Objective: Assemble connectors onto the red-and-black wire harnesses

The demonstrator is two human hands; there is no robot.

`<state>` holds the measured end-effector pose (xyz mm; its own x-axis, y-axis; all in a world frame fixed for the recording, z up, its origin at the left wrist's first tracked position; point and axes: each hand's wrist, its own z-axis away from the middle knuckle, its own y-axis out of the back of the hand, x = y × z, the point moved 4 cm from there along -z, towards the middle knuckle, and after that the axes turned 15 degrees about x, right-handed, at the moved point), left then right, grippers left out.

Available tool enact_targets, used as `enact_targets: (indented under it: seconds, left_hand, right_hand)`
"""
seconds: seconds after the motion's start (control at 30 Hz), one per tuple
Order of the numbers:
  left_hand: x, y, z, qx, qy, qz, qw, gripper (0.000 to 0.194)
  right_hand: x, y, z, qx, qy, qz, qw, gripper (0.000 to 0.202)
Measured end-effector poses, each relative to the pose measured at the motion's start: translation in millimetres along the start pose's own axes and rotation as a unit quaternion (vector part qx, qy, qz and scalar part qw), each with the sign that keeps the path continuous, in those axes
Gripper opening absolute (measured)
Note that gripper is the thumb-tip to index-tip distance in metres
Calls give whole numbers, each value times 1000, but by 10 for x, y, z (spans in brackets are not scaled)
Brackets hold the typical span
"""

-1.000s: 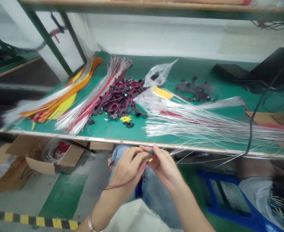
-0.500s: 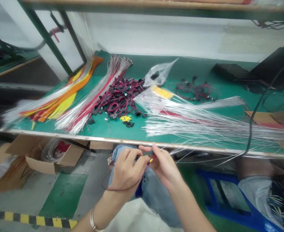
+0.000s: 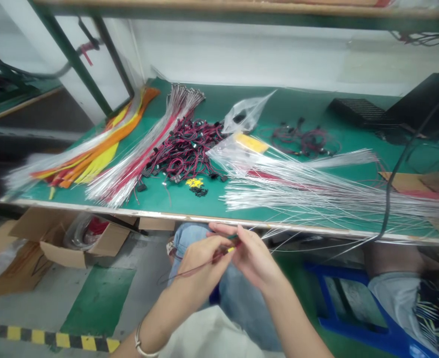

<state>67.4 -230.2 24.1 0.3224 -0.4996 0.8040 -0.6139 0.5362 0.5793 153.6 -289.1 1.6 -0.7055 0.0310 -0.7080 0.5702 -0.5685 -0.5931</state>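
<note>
Both hands meet just below the bench's front edge, above my lap. A thin dark-red wire (image 3: 191, 271) trails from my left hand (image 3: 200, 263) back over its wrist; the thumb and fingers are closed on it. At the wire's end a small yellow piece (image 3: 230, 250) shows between the two hands. My right hand (image 3: 256, 258) is closed about this end, thumb and forefinger raised beside it. Its fingers partly hide what they grip. A tiny dark green bit near the fingertips is too small to name.
On the green bench (image 3: 200, 211) lie small yellow pieces (image 3: 194, 183), black pieces (image 3: 199, 191), a heap of red-black cables (image 3: 189, 144) and white wire bundles (image 3: 264, 194). Cardboard boxes (image 3: 64, 253) stand below left. Another person's leg (image 3: 391, 258) and a blue stool (image 3: 331, 318) are right.
My left hand has turned and its fingers have flattened towards my right hand. The trailing wire now lies higher and straighter across the left hand. The yellow piece has shifted slightly left and down.
</note>
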Motion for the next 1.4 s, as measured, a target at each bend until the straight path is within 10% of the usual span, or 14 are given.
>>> enact_targets:
  seconds: [0.23, 0.87, 1.4]
  left_hand:
    - [11, -10, -28, 55, -27, 41, 997, 7]
    - [-82, 14, -80, 63, 18, 63, 996, 9]
    - [-18, -23, -67, 82, -47, -62, 994, 9]
  right_hand:
    - [19, 2, 7, -74, -31, -69, 994, 41]
    - [-21, 119, -63, 119, 24, 72, 990, 55]
    - [48, 119, -102, 141, 66, 54, 986, 50]
